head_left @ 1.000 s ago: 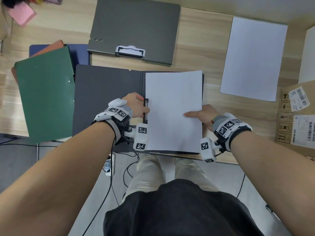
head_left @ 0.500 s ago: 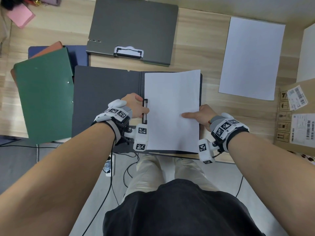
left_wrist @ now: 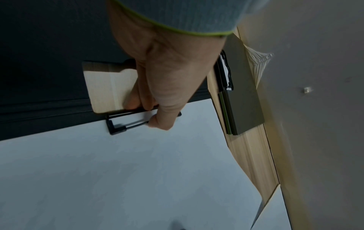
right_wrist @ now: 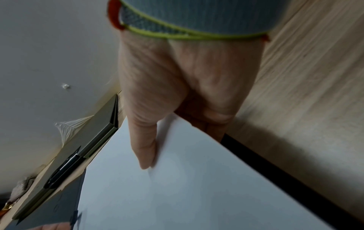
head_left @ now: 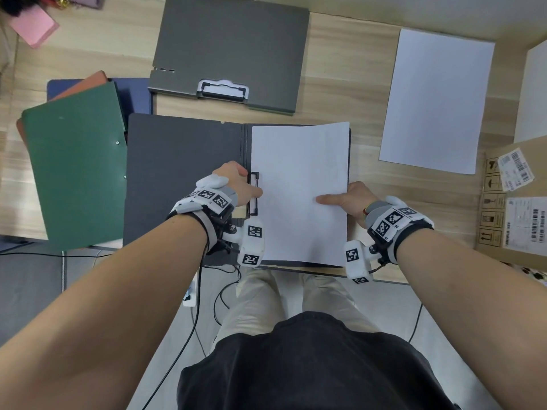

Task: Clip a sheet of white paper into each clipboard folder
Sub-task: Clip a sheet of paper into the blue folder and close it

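Observation:
A black clipboard folder [head_left: 177, 173] lies open at the table's front edge. A white sheet [head_left: 299, 179] covers its right half, its far right corner curling up. My left hand [head_left: 236, 184] grips the black wire clip [head_left: 254, 190] at the spine, and the clip's frame reaches over the sheet's left edge. The left wrist view shows the thumb of my left hand [left_wrist: 149, 115] on the clip [left_wrist: 118, 124] and the fingers behind it, above the sheet [left_wrist: 138, 171]. My right hand [head_left: 349, 199] pinches the sheet's right edge. In the right wrist view my right hand [right_wrist: 153, 137] has its thumb on top of the sheet [right_wrist: 197, 186].
A closed grey clipboard folder [head_left: 231, 48] lies behind the black one. A stack of white paper [head_left: 435, 99] is at the back right, beside a cardboard box [head_left: 515, 202]. A green folder [head_left: 74, 173] tops a pile on the left.
The clip now shows wider, tipped further over the sheet's left edge. Both hands hold almost the same places, and the sheet has barely shifted.

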Demonstrator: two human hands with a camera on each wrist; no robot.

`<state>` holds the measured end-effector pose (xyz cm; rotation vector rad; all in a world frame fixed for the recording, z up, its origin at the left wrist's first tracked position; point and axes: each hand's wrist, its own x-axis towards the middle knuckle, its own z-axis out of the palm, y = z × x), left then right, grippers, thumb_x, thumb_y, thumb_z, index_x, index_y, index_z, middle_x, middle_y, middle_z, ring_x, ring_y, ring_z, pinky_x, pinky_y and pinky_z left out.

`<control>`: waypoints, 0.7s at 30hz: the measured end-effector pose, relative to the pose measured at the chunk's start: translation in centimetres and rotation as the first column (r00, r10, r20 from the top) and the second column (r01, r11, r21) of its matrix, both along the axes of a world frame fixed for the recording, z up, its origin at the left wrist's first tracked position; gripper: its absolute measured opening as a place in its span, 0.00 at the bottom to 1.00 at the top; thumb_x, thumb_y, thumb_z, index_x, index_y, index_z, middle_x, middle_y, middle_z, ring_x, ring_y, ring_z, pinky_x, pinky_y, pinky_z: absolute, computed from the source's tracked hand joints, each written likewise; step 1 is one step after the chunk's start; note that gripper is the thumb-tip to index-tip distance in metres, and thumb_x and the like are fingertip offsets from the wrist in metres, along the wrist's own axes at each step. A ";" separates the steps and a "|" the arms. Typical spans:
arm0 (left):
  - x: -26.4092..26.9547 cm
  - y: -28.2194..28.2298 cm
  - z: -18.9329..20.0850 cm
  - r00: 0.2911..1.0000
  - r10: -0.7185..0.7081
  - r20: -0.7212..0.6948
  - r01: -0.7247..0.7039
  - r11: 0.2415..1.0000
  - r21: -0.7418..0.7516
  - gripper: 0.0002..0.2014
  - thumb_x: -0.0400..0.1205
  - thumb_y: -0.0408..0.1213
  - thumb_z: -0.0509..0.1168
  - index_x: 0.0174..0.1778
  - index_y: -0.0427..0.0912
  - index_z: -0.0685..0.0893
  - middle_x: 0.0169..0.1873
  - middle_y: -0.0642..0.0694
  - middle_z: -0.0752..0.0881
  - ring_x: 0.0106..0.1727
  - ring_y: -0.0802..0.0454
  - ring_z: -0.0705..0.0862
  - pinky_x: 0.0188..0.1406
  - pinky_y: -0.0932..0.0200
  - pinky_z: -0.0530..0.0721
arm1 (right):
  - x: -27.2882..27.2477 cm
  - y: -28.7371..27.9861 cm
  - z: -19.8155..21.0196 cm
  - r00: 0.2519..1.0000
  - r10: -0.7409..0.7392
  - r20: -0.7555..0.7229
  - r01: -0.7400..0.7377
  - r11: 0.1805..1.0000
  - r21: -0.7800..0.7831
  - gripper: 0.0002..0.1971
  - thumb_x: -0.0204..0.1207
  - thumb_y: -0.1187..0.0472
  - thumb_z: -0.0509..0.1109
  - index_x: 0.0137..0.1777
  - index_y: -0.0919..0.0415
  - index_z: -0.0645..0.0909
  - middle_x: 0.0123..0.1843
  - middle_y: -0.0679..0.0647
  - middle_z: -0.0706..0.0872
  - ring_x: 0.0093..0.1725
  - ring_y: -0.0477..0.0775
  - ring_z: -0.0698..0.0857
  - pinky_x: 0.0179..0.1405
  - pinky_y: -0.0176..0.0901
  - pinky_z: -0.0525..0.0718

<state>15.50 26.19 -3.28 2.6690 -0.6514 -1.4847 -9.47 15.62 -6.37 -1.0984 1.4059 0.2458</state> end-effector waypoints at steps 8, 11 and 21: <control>-0.2 -0.1 0.3 0.999 -0.039 0.038 0.038 0.999 0.028 0.33 0.55 0.58 0.74 0.58 0.59 0.78 0.44 0.55 0.86 0.39 0.50 0.90 0.49 0.50 0.89 | 0.2 -0.1 0.0 0.999 0.049 -0.013 -0.049 0.999 -0.014 0.34 0.46 0.42 0.88 0.50 0.62 0.88 0.50 0.53 0.93 0.53 0.56 0.90 0.63 0.55 0.86; -0.3 -0.4 0.5 0.996 -0.072 0.048 0.070 0.997 0.035 0.31 0.63 0.54 0.76 0.62 0.55 0.77 0.51 0.52 0.86 0.44 0.49 0.88 0.49 0.52 0.88 | 0.1 -0.2 -0.1 0.997 0.066 -0.032 -0.067 0.998 -0.015 0.33 0.50 0.43 0.88 0.51 0.63 0.87 0.51 0.55 0.92 0.53 0.56 0.90 0.63 0.55 0.86; -0.6 -1.4 -0.2 0.987 -0.124 0.098 0.114 0.988 0.108 0.27 0.69 0.46 0.76 0.62 0.46 0.77 0.41 0.51 0.80 0.46 0.46 0.86 0.53 0.51 0.88 | 0.2 -0.8 -0.7 0.988 0.128 -0.093 -0.128 0.992 -0.002 0.44 0.42 0.35 0.86 0.56 0.63 0.84 0.53 0.53 0.91 0.54 0.56 0.88 0.63 0.55 0.86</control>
